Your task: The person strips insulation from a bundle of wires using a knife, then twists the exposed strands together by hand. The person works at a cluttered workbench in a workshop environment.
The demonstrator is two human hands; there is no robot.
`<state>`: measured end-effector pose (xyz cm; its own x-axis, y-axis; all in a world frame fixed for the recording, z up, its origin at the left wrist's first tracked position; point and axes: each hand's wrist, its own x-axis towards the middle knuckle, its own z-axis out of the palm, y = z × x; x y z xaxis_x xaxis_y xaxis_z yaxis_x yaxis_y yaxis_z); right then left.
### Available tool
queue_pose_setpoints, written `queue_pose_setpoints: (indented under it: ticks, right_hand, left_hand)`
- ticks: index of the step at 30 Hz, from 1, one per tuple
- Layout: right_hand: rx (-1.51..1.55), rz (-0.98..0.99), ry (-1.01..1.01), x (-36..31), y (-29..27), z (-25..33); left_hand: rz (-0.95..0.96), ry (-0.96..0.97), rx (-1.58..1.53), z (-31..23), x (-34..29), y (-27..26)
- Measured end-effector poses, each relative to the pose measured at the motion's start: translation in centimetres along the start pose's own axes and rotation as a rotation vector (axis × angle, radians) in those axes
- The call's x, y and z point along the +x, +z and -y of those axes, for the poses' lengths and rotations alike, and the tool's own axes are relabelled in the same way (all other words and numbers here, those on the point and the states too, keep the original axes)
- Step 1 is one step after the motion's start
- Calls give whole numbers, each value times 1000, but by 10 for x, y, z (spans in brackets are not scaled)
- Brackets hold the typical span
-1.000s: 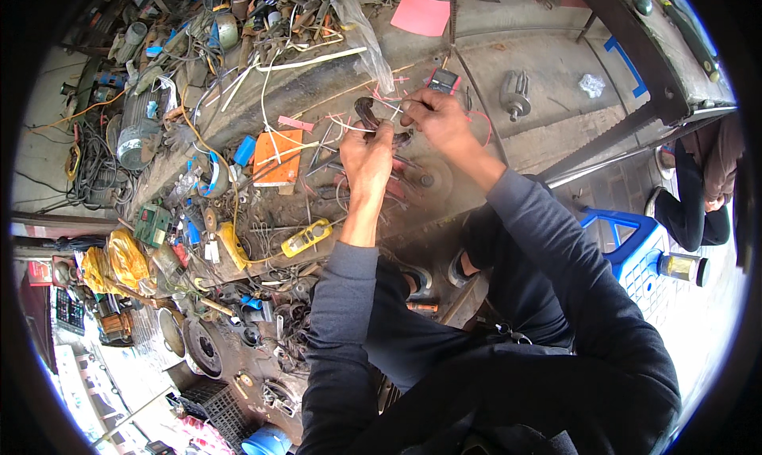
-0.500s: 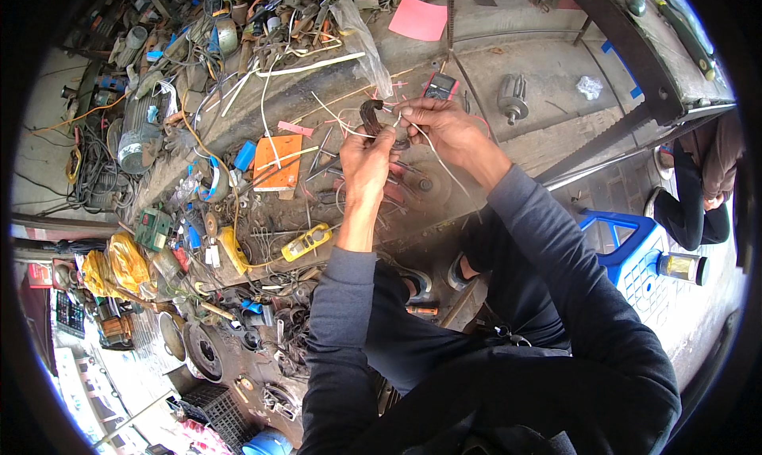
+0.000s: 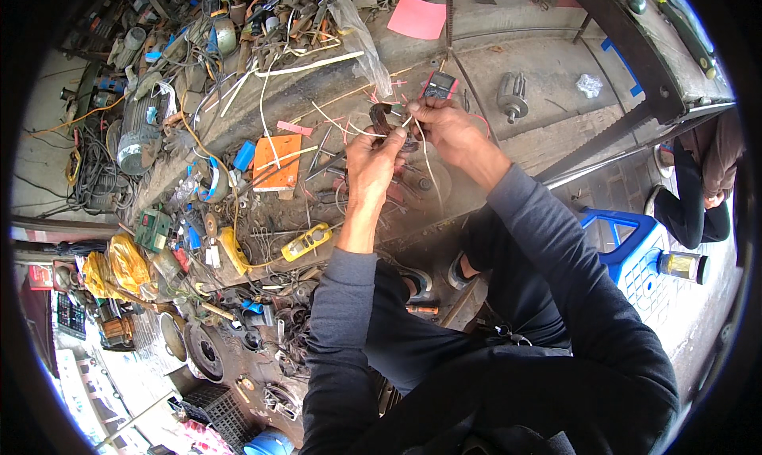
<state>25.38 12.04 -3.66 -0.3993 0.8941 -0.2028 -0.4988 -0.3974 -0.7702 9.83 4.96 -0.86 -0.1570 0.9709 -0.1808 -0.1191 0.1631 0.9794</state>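
My left hand (image 3: 371,163) holds up a small dark ring-shaped coil part (image 3: 382,119) with thin pale wires trailing from it. My right hand (image 3: 444,126) is closed beside it, pinching one of those wires (image 3: 425,157) at the coil's right side. Both hands meet above a cluttered concrete ledge. A small dark handheld meter (image 3: 439,84) with a screen lies just beyond my right hand. Both forearms are in dark grey sleeves.
An orange box (image 3: 277,162), a yellow handheld tool (image 3: 307,242), a blue cylinder (image 3: 244,155), and tangled cables and scrap cover the left. A pink sheet (image 3: 418,17), a small motor rotor (image 3: 513,96) and a blue plastic stool (image 3: 629,249) are nearby. Another person (image 3: 698,185) crouches at the right.
Both hands have shifted slightly while working the coil. The right hand has moved down from the meter to the coil's wires. The coil now sits a little higher between the hands.
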Motion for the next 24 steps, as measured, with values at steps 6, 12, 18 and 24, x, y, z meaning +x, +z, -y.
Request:
queue_pose_setpoints:
  ticks: [6,12,18,24]
  right_hand:
    - [128,-161,-101,8,-23,15]
    - [235,-301,-183,21,-51,32]
    - [498,-308,-255,13,-77,60]
    - [373,-419,-623,-16,-82,86]
  left_hand:
    - [67,-92,208,15,5,-11]
    - [147,-95,750,67,19,-38]
    - [255,-90,727,113,30,-72]
    - [-49,-206,451,120,54,-98]
